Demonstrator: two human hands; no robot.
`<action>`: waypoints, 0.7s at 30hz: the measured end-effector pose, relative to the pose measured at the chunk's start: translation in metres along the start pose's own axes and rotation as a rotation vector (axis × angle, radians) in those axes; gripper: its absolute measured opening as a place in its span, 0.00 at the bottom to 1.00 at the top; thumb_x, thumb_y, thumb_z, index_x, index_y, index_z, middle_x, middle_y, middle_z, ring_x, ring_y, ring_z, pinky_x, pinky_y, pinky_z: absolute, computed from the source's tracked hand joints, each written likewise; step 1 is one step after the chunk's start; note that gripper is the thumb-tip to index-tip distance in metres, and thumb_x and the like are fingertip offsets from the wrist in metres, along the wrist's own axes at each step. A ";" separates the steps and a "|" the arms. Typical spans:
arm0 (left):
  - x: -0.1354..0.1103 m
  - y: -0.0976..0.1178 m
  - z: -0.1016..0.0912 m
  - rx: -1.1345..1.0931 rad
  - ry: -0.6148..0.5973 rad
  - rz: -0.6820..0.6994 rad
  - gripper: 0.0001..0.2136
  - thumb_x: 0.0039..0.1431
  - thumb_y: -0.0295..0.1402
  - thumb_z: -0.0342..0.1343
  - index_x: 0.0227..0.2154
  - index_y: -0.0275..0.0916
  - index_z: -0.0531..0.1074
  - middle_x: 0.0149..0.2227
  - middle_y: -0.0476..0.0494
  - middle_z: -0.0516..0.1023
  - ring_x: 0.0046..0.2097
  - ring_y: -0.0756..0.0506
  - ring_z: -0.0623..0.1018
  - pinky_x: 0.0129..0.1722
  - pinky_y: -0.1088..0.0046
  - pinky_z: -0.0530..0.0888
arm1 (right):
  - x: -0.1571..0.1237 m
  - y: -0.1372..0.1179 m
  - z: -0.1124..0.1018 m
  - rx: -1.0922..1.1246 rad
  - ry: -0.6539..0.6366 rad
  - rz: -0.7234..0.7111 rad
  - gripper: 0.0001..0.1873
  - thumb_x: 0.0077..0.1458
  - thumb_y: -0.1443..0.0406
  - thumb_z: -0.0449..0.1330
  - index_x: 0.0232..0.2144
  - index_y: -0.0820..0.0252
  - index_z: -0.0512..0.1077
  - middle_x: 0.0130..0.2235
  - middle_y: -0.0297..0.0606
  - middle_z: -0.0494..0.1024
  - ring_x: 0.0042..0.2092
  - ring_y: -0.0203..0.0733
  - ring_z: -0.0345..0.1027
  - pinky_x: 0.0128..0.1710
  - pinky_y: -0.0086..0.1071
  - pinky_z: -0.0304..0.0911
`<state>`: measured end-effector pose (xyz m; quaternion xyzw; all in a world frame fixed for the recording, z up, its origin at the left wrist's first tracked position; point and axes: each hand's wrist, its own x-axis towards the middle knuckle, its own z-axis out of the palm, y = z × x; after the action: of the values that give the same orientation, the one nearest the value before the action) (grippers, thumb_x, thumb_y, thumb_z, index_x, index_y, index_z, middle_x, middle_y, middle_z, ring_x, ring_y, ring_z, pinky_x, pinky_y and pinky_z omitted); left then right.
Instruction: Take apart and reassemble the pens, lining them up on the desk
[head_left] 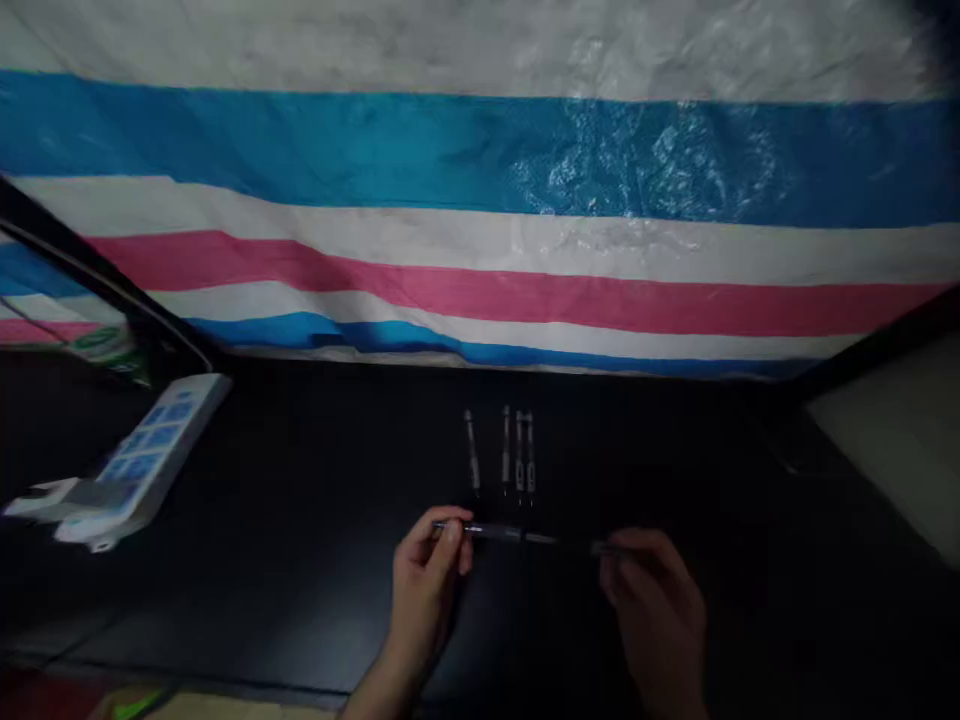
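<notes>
My left hand (pixel 429 565) pinches one end of a pen (pixel 495 532) between thumb and fingers, holding it roughly level above the dark table. A thin, lighter section sticks out of the pen's right end. Across a small gap, my right hand (pixel 658 590) has its fingers pressed together on a small dark piece (pixel 600 547), which looks like a pen cap or pen part; the dim light hides its kind. Beyond my hands, several pens (pixel 506 450) lie side by side on the table, their tips toward me, one set slightly apart at left.
A white power strip (pixel 161 440) with blue socket areas lies at left on the black table (pixel 300 470). Behind it is a green-and-white package (pixel 105 345). A striped plastic sheet (pixel 450 240) hangs at the back, with dark frame bars (pixel 97 265) at the sides.
</notes>
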<state>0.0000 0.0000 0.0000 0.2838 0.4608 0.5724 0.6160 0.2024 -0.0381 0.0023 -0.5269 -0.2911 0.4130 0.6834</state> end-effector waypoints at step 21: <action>-0.003 0.003 -0.004 0.170 -0.183 0.044 0.12 0.56 0.41 0.61 0.34 0.36 0.76 0.19 0.51 0.73 0.22 0.53 0.70 0.24 0.80 0.66 | -0.010 0.000 0.005 -0.563 -0.449 -0.076 0.20 0.65 0.57 0.47 0.29 0.58 0.72 0.24 0.33 0.71 0.26 0.36 0.67 0.29 0.27 0.62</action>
<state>-0.0043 -0.0031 0.0014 0.3959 0.4433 0.5163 0.6166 0.1928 -0.0446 0.0042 -0.5794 -0.5560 0.3961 0.4453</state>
